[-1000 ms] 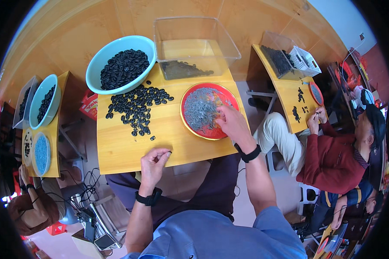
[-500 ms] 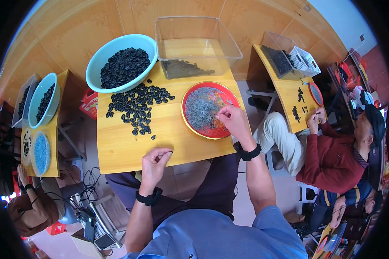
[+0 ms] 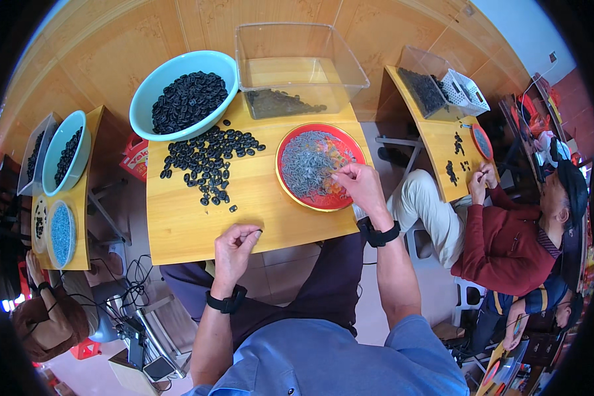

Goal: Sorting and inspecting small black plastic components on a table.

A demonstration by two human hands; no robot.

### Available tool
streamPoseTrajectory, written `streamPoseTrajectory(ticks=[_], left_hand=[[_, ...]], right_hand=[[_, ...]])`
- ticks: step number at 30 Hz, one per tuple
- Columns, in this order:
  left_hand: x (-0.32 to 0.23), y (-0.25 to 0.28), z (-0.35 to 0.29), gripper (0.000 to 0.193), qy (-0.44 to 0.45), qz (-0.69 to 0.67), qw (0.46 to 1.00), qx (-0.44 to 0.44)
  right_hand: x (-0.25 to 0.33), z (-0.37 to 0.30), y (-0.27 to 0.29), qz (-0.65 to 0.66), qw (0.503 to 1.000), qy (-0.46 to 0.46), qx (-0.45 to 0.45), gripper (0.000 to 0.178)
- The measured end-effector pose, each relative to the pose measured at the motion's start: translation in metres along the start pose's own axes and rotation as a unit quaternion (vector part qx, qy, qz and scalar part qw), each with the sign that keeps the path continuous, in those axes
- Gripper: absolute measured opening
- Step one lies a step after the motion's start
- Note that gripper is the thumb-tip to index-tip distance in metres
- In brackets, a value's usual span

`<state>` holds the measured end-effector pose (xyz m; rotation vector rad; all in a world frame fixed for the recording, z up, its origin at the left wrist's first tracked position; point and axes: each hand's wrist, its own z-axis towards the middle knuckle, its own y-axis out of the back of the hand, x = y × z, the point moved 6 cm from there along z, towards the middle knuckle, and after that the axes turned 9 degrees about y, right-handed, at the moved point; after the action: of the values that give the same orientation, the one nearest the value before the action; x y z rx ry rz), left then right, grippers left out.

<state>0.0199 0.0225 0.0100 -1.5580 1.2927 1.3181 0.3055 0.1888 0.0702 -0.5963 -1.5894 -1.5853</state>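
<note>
The left hand (image 3: 233, 254) pinches one tiny dark piece (image 3: 261, 230). The right hand (image 3: 364, 188) hovers over one round red gold-rimmed tray (image 3: 354, 148) of countless thin grey pieces (image 3: 303, 162); its grip I cannot tell. Uncountable glossy black ovals (image 3: 210, 157) lie leftward.

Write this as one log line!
left hand: holds dark piece; right hand: at red dish; grey bits: in dish; black pieces: on table

blue shirt (image 3: 310, 356) | dark purple trousers (image 3: 329, 280) | black left wristband (image 3: 226, 302) | black right wristband (image 3: 383, 236)
</note>
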Motion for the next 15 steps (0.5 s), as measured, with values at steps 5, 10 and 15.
streamPoseTrajectory(ticks=[5,10,15], left_hand=[[-0.001,0.0,-0.001,0.008,-0.001,-0.004,1.0,-0.003],[-0.002,0.001,-0.002,0.008,-0.005,0.002,1.0,-0.005],[-0.001,0.0,-0.002,0.007,-0.003,-0.011,1.0,-0.008]], right_hand=[[-0.004,-0.004,-0.004,-0.009,0.993,-0.031,0.11,0.013],[0.019,0.001,-0.003,-0.193,0.97,0.124,0.086,0.013],[0.024,0.004,-0.012,-0.208,0.959,0.158,0.11,0.012]])
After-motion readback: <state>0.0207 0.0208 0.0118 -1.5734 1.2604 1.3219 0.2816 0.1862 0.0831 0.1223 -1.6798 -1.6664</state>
